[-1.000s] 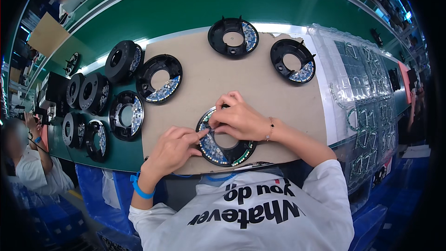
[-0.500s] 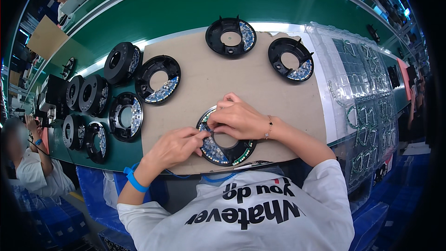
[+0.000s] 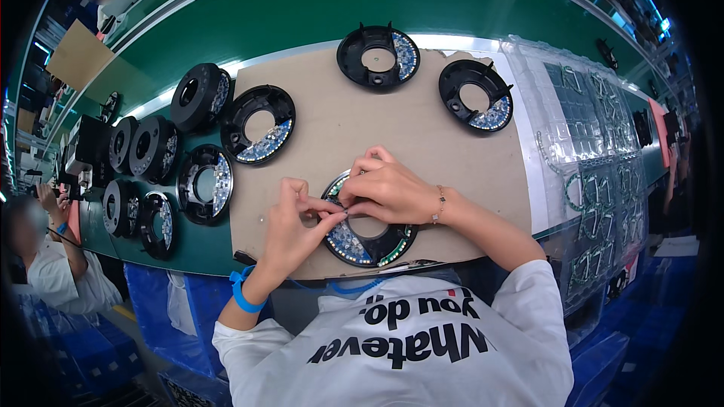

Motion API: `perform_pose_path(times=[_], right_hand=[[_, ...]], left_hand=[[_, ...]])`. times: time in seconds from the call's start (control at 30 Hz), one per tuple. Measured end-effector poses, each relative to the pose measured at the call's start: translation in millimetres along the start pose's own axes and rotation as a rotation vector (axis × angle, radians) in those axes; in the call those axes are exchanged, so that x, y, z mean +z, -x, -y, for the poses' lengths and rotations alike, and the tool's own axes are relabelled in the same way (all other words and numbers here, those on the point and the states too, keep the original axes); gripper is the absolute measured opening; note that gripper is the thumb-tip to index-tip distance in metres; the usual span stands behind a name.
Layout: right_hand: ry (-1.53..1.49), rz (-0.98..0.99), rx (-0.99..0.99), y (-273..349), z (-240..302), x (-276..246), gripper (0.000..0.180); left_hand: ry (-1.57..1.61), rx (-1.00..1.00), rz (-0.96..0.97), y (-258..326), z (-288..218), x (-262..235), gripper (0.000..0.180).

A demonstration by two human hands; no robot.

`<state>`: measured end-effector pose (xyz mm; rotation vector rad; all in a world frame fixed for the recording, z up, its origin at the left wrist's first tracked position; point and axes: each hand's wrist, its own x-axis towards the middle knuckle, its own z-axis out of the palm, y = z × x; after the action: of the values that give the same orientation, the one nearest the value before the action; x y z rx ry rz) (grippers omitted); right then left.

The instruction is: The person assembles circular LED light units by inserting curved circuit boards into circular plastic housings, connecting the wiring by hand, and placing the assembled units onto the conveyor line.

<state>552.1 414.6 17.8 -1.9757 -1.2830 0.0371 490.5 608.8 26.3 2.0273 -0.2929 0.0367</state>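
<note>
A black ring-shaped housing (image 3: 394, 244) lies on the cardboard sheet in front of me. A blue circuit board (image 3: 347, 247) covers its lower left part, and a green strip with small parts follows its rim. My right hand (image 3: 388, 190) rests over the ring's upper part, fingers bent and pinched together near its left inner edge. Beside it, my left hand (image 3: 290, 220) reaches in from the left, its thumb and forefinger tips meeting at the same spot. Whatever is between the fingertips of either hand is too small or hidden to tell.
Similar black rings with boards stand on the cardboard (image 3: 332, 120), such as one far ring (image 3: 362, 74) and one right ring (image 3: 453, 98). Several thicker black rings (image 3: 153, 149) crowd the left. Clear plastic trays (image 3: 577, 151) with green strips lie right. A person (image 3: 64, 271) sits far left.
My left hand has turned more upright, its forefinger and thumb now stretched toward my right fingertips. My right hand stays over the ring almost unmoved. The view has shifted slightly.
</note>
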Motion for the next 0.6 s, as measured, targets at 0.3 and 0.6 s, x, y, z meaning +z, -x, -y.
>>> perform_pose_path(times=[0.3,0.6], right_hand=[[0.158,-0.093,-0.141,-0.9,4.5,-0.5,0.012],[0.268,-0.138,-0.213,0.4,2.8,0.8,0.008]], left_hand=[[0.049,-0.184,-0.016,0.4,4.7,-0.7,0.048],[-0.296,0.148,0.067,34.0,-10.6,-10.0,0.052]])
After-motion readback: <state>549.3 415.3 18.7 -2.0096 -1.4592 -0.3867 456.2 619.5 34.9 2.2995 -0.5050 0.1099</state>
